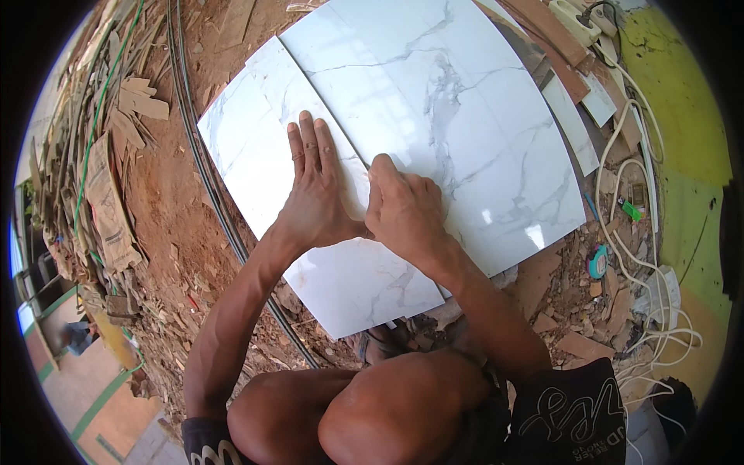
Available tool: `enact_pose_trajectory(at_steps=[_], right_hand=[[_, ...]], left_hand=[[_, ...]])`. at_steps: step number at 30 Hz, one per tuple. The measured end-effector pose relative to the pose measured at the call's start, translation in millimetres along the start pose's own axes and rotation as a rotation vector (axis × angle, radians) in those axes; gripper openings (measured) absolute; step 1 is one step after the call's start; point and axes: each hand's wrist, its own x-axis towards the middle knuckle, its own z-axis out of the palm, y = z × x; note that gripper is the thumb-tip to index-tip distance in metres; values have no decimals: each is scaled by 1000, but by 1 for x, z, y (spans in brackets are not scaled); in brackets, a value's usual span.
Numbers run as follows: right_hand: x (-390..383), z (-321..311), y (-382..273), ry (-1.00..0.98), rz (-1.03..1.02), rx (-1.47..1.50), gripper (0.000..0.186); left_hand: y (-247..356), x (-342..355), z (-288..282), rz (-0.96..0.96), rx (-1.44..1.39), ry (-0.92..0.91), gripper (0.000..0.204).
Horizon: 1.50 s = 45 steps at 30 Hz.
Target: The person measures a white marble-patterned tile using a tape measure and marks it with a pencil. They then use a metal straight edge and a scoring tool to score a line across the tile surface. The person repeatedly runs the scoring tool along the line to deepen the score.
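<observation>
A large white tile (511, 139) with grey marble veining lies on the ground in front of my knees. On its left side rests a narrower white marbled tile piece (372, 283), its long straight edge running slantwise across the larger one. My left hand (318, 198) presses flat on the narrower piece, fingers stretched out and pointing away from me. Just to its right, my right hand (407, 205) is closed at that straight edge, thumb side up. Whatever its curled fingers hold is hidden. The two hands nearly meet at the left thumb.
Dark cables (186, 101) run along the left over reddish soil, near wood scraps and a crumpled paper sack (108, 201). On the right lie tile offcuts (570, 124), a turquoise tape measure (598, 262), a green lighter (629, 209), tangled white cord (659, 333) and a power strip (575, 19).
</observation>
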Motion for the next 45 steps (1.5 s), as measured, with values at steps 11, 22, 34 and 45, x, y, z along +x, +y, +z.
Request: enact_pose_trajectory(at_steps=[11,22,34,45], right_hand=[[-134,-63,10,-164,110,-10,11],[-189,-90,19,-114,283,97,1],[-188,-66,25,-101,182,-26,11],[-145,-68,5,-225,236,-2,5]], left_hand=[[-5,-2,7,50,-13,42,177],[-8,-3,11,3,92,38,183],[-11,-4,15,43,66,102,180],[-14,-5,18,52,93,114,184]])
